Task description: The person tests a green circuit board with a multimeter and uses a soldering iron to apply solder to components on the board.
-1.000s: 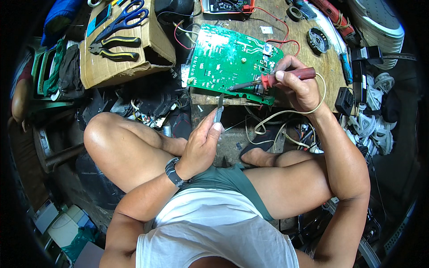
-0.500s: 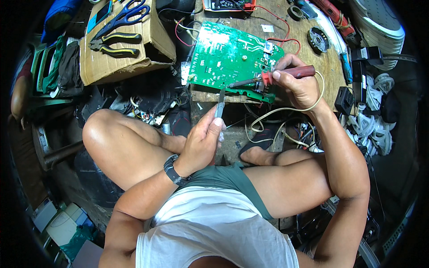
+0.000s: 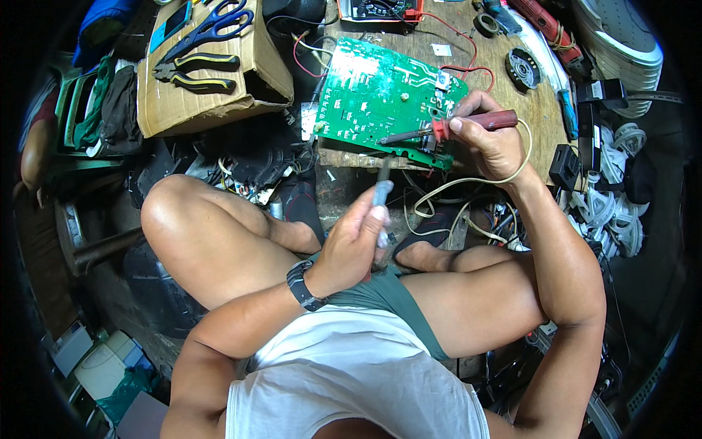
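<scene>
My right hand point(image 3: 488, 143) is closed round the dark red handle of a soldering iron point(image 3: 491, 121), over the right part of a green circuit board point(image 3: 365, 106). The iron's dark tip points left, at the board's near edge; whether it touches cannot be made out. In front of that edge, my left hand point(image 3: 352, 245) grips a slim grey tool point(image 3: 382, 192) with a narrow, flat metal end, blurred and apart from the board. Its exact kind is unclear. The board lies solder side up on a wooden table point(image 3: 541, 146), its near edge jutting slightly past the tabletop.
Scissors point(image 3: 212, 29) and yellow-black pliers point(image 3: 197, 72) lie on a cardboard box point(image 3: 175, 117) at the left. The iron's pale cord point(image 3: 468, 184) loops below my right hand. A multimeter point(image 3: 376, 9), red wires and a tape roll point(image 3: 485, 23) sit at the back.
My left hand has moved right and slightly nearer to me, taking the grey tool's tip away from the board's edge. The soldering iron has barely moved.
</scene>
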The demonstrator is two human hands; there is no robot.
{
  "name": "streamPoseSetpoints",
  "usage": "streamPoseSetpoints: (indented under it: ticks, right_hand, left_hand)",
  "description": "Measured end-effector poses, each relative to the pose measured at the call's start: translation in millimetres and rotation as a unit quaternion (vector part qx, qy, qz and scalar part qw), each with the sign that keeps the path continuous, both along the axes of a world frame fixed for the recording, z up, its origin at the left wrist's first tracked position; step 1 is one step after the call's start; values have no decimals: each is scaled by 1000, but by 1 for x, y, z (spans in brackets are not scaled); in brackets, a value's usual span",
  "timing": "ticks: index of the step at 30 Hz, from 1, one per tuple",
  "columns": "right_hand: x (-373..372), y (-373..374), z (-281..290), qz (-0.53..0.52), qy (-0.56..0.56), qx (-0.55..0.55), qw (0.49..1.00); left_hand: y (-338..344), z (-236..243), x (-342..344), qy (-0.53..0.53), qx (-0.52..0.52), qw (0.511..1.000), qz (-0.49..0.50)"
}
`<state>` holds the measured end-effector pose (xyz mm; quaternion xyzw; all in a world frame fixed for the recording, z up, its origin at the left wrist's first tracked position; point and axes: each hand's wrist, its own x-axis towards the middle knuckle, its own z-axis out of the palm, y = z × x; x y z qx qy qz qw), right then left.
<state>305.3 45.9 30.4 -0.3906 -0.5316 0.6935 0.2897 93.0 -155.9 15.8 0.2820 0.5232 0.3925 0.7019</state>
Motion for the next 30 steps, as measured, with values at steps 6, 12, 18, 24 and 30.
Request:
streamPoseSetpoints:
  ticks: [6, 12, 18, 24, 30]
  right_hand:
    - [0, -2, 1, 13, 27, -16, 999]
    - [1, 1, 1, 21, 14, -17, 1000]
    - [5, 2, -3, 18, 9, -16, 1000]
    - [1, 0, -2, 6, 34, -26, 999]
    - [9, 4, -10, 16, 37, -38, 998]
  left_hand:
    - [1, -10, -10, -7, 4, 999, 51]
    - [6, -14, -5, -40, 7, 996, 80]
    - [10, -17, -3, -65, 12, 995, 77]
    - [5, -11, 1, -134, 2, 986, 97]
    - [2, -21, 1, -113, 7, 989, 99]
